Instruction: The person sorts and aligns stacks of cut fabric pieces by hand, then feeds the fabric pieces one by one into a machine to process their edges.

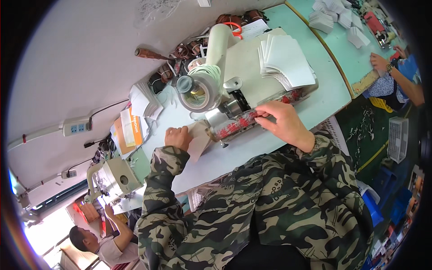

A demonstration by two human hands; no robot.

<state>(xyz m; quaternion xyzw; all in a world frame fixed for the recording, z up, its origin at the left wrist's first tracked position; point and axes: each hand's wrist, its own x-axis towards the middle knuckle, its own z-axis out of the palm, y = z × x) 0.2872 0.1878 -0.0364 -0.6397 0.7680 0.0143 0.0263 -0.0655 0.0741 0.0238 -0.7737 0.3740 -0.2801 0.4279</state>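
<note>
My left hand (178,137) rests on a pale piece of material (198,143) lying on the table at the left side of a cream sewing machine (216,67). My right hand (282,122) reaches along the machine's front, fingers pinching at red bits (240,121) under the clear front guard near the needle area. What the fingers actually hold is hidden. A stack of white cut pieces (288,60) fans out on the machine bed beyond my right hand. Both my sleeves are camouflage patterned.
Paper stacks (145,101) and an orange-and-white booklet (130,130) lie at the left. A power strip (77,126) hangs on the wall. Another person works at a second machine (114,180) lower left. A further person's hand (378,60) handles white pieces (335,15) at the green table.
</note>
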